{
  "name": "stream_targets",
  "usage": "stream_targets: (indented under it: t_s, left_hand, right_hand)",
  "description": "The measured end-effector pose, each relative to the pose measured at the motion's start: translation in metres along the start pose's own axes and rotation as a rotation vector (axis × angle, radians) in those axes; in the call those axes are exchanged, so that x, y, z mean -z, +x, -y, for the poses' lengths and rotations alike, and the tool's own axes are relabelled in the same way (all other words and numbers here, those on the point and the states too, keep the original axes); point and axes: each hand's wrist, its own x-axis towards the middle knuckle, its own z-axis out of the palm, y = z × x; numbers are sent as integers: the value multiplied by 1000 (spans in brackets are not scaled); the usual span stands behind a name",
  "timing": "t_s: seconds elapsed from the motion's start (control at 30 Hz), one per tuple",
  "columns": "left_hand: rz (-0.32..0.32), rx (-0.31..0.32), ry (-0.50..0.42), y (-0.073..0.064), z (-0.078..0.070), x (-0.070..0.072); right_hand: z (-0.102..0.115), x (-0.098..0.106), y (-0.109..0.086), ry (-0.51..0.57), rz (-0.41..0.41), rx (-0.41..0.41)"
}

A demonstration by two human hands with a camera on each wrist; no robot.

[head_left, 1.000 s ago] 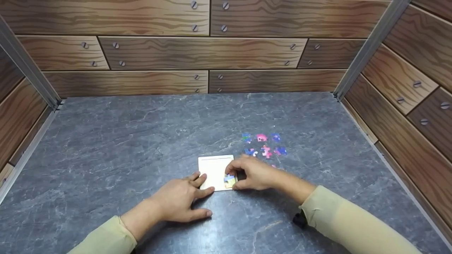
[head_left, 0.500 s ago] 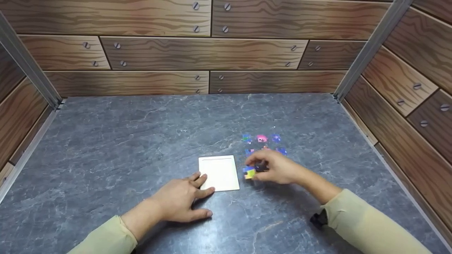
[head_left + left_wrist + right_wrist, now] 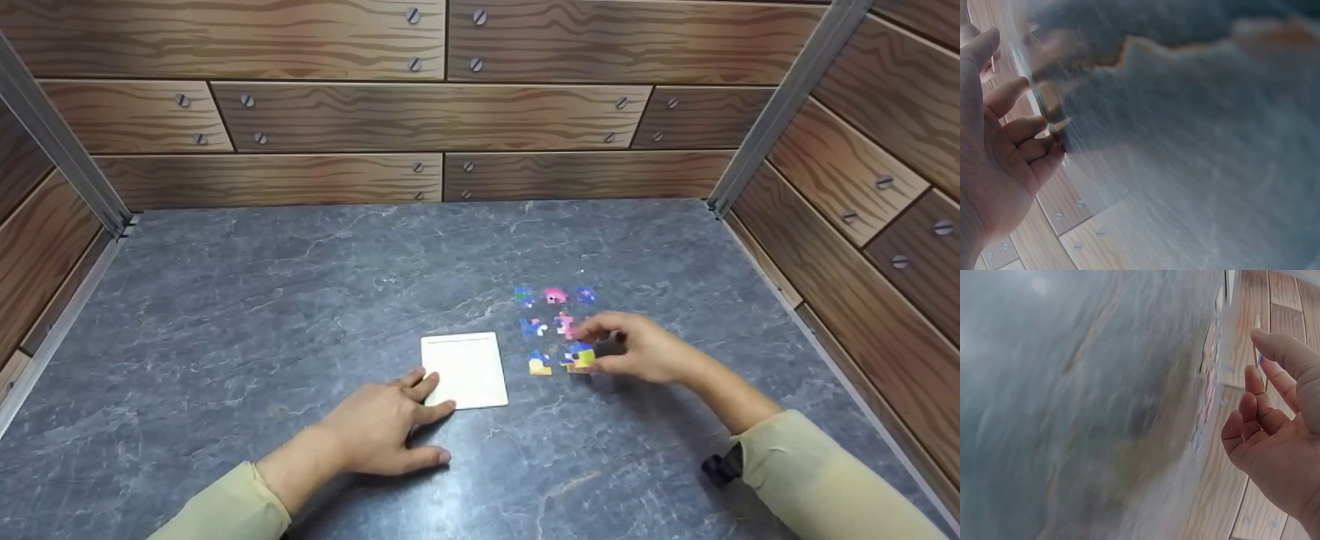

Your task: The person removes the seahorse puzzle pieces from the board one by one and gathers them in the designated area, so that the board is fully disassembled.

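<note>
In the head view a jigsaw piece (image 3: 584, 355), yellow and blue, is pinched between the thumb and fingers of my right hand (image 3: 654, 349). The right wrist view shows the held jigsaw piece (image 3: 1256, 343) edge-on, raised off the table. Below it in the head view, another piece is partly covered. My left hand (image 3: 379, 429) rests with fingers spread on the near left corner of a square white puzzle tray (image 3: 469, 369). No piece lies in the tray. In the left wrist view, the fingertips touch the tray's edge (image 3: 1039, 101).
Several loose jigsaw pieces lie in rows right of the tray, among them a pink piece (image 3: 555, 295), a blue one (image 3: 586, 295) and a yellow-and-white one (image 3: 539, 364). The grey marbled table (image 3: 300, 300) is enclosed by wood-patterned walls (image 3: 435, 116).
My right hand has lifted the yellow-and-blue jigsaw piece off the tray's lower right corner and carried it rightward to the loose pieces. My left hand has stayed in place.
</note>
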Motion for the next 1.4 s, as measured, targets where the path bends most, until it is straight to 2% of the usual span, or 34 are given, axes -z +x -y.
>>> stream_targets:
  t_s: [0.2, 0.6, 1.17, 1.4]
  left_hand:
    - [-37, -19, 9, -1, -1, -1]
    - [-18, -13, 4, -1, -1, -1]
    - [-33, -14, 2, -1, 0, 1]
    - [-32, -17, 6, -1, 1, -1]
  right_hand:
    - [-14, 7, -11, 41, 18, -79]
    - [-35, 12, -21, 78, 19, -80]
    - [-39, 14, -22, 82, 17, -138]
    - [-40, 13, -22, 70, 21, -134]
